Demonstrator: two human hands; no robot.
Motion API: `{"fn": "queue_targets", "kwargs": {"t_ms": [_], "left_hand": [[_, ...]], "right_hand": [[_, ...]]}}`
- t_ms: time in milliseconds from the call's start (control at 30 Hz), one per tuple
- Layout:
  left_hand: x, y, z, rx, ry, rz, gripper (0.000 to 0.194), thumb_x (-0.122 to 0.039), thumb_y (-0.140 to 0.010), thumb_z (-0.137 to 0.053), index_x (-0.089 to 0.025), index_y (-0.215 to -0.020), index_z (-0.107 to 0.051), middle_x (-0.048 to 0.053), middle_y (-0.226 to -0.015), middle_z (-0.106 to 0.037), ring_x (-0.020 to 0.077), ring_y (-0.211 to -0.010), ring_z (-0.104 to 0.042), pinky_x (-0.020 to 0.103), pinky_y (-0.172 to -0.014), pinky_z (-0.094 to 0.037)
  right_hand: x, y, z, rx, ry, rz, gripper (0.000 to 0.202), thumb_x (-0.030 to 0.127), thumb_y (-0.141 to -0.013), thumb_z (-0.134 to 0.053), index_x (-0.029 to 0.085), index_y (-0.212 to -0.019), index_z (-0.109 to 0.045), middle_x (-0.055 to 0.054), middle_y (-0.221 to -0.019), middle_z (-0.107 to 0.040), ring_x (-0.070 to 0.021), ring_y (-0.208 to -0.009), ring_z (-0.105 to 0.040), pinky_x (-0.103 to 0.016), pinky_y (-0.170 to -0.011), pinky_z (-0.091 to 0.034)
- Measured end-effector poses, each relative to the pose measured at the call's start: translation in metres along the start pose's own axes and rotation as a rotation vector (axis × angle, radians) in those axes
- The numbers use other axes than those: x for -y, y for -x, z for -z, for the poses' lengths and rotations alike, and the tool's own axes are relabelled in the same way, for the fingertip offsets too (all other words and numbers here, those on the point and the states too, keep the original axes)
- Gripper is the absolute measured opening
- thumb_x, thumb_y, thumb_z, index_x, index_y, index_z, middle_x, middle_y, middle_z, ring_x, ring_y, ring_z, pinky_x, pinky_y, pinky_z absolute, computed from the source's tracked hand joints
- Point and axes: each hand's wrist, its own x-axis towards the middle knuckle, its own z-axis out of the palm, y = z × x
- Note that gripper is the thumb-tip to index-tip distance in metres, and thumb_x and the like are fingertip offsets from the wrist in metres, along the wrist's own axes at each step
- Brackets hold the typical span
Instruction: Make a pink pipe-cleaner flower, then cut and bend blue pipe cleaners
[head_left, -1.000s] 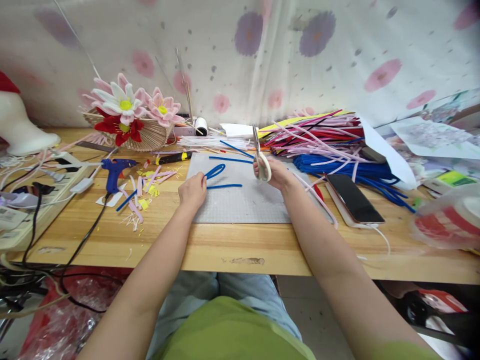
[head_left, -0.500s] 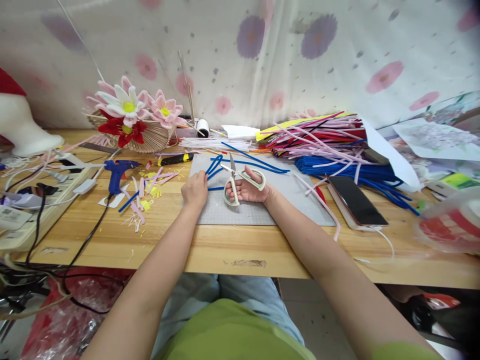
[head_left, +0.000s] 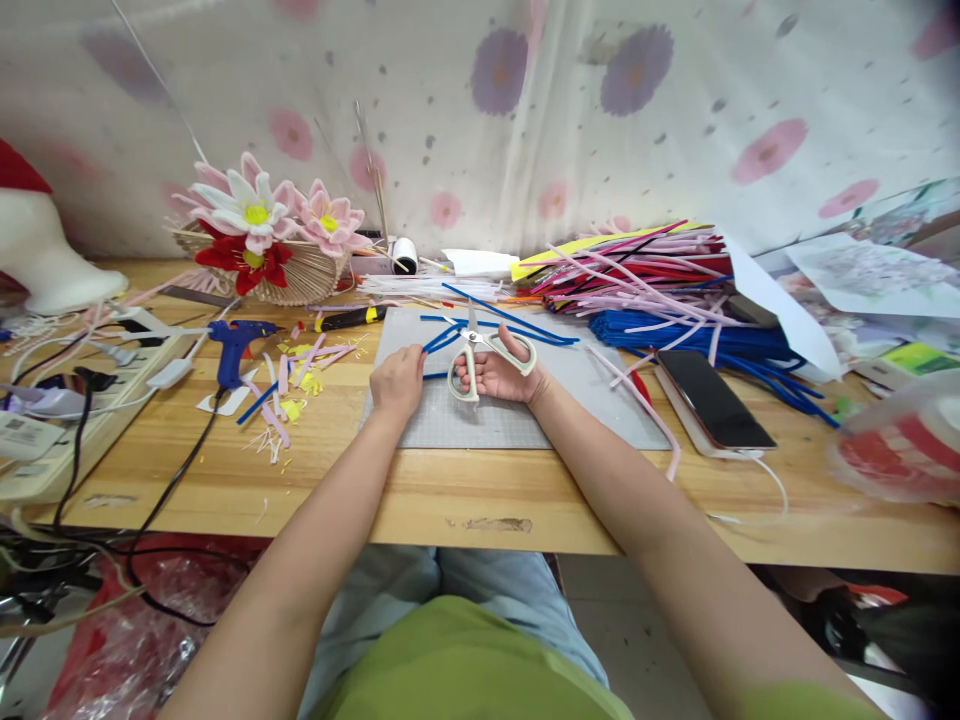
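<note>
Closed fingers of my left hand (head_left: 399, 384) pinch blue pipe cleaners (head_left: 442, 340) above the left part of a grey cutting mat (head_left: 517, 428). Their free ends stick out to the right, up to the scissors (head_left: 472, 338). These have pale grip loops, and my right hand (head_left: 501, 377) holds them, palm up, with thumb and fingers through the loops. The blades point away from me and look nearly closed, beside or over the blue ends; whether they touch I cannot tell. More blue pipe cleaners (head_left: 525, 326) lie loose on the mat behind the scissors.
At the back right is a heap of coloured pipe cleaners (head_left: 637, 270), with a phone (head_left: 716, 400) before it. On the left are a blue glue gun (head_left: 231, 350), scraps (head_left: 300, 375), a power strip (head_left: 120, 400) with cables, and fuzzy flowers (head_left: 255, 215).
The scissor blades have come closer together. My left hand has moved slightly right, and the looped blue ends beside it now show as separate strands reaching the blades.
</note>
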Motion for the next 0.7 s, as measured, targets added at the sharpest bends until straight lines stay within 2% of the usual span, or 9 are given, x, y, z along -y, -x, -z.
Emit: {"fn": "queue_targets", "kwargs": {"t_ms": [233,367,533,700], "left_hand": [[-0.010,0.005,0.001,0.018,0.033,-0.124,0.040,-0.038,-0.092,-0.021,-0.023,-0.098,-0.059,0.008,-0.091,-0.063,0.0189,-0.086,-0.056,0.028,-0.065,-0.034],[-0.012,0.005,0.002,0.018,0.004,-0.101,0.040,-0.035,-0.092,-0.022,-0.023,-0.098,-0.059,0.008,-0.091,-0.063,0.0194,-0.089,-0.056,0.029,-0.068,-0.035],[-0.014,0.005,0.002,0.006,0.032,-0.066,0.039,-0.034,-0.092,-0.022,-0.024,-0.098,-0.060,0.008,-0.092,-0.063,0.0192,-0.088,-0.055,0.029,-0.067,-0.035],[-0.007,0.004,0.003,-0.010,0.017,-0.009,0.039,-0.034,-0.092,-0.022,-0.023,-0.096,-0.059,0.007,-0.091,-0.063,0.0199,-0.086,-0.056,0.030,-0.065,-0.033]], "right_hand": [[0.000,0.002,-0.005,-0.056,-0.038,0.124,0.078,0.074,-0.078,-0.016,0.009,-0.095,-0.055,-0.012,-0.080,-0.061,-0.0191,-0.075,-0.057,-0.037,-0.074,-0.048],[-0.002,0.002,-0.011,-0.090,-0.048,0.157,0.075,0.075,-0.076,-0.018,0.010,-0.089,-0.054,-0.007,-0.070,-0.055,-0.0163,-0.066,-0.053,-0.033,-0.065,-0.047],[-0.001,-0.001,-0.011,-0.075,-0.037,0.123,0.071,0.074,-0.077,-0.018,0.012,-0.083,-0.052,-0.002,-0.063,-0.048,-0.0123,-0.057,-0.047,-0.028,-0.055,-0.045],[0.004,-0.005,-0.002,-0.099,-0.038,0.154,0.061,0.070,-0.081,-0.020,0.016,-0.072,-0.047,0.005,-0.050,-0.035,-0.0068,-0.041,-0.034,-0.018,-0.039,-0.032]]}}
